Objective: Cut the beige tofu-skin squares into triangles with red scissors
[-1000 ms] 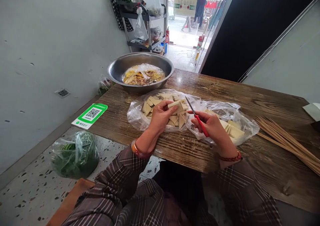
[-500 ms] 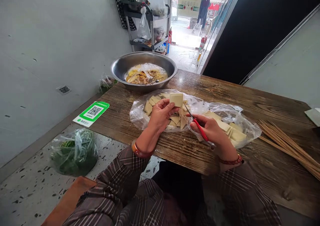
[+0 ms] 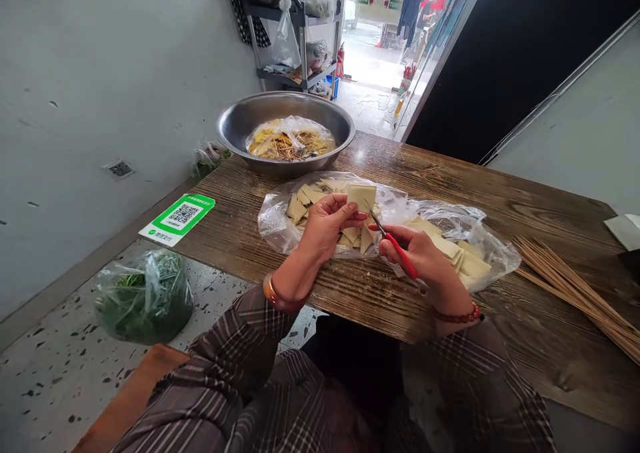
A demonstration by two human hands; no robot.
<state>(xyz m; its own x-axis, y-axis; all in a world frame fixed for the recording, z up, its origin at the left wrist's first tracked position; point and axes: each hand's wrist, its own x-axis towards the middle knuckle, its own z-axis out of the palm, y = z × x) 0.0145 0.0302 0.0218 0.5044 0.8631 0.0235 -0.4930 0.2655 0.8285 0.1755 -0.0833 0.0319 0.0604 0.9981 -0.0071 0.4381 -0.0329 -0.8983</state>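
My left hand [image 3: 323, 229] pinches a pale, square tofu sheet [image 3: 361, 197] between thumb and fingers, holding it up over the table. In my right hand [image 3: 420, 251] are scissors with red handles [image 3: 401, 256]; their slightly parted blades reach the sheet's right side. Under my left hand, cut tofu pieces [image 3: 299, 206], many of them triangular, lie on a clear plastic bag [image 3: 271, 225]. To the right of my right hand, larger uncut tofu sheets [image 3: 473, 263] rest in a second clear bag [image 3: 503, 256].
A steel basin [image 3: 233, 129] holding bagged, skewered food stands behind the pieces. Thin wooden sticks [image 3: 575, 286] lie at the right of the wooden table [image 3: 240, 243]. A green QR card [image 3: 183, 216] sits at the left corner; bagged greens [image 3: 145, 299] are below it.
The tofu sheet and my left hand have shifted slightly right, towards the scissors. The blades now overlap the sheet's right side. The camera view has tilted a little.
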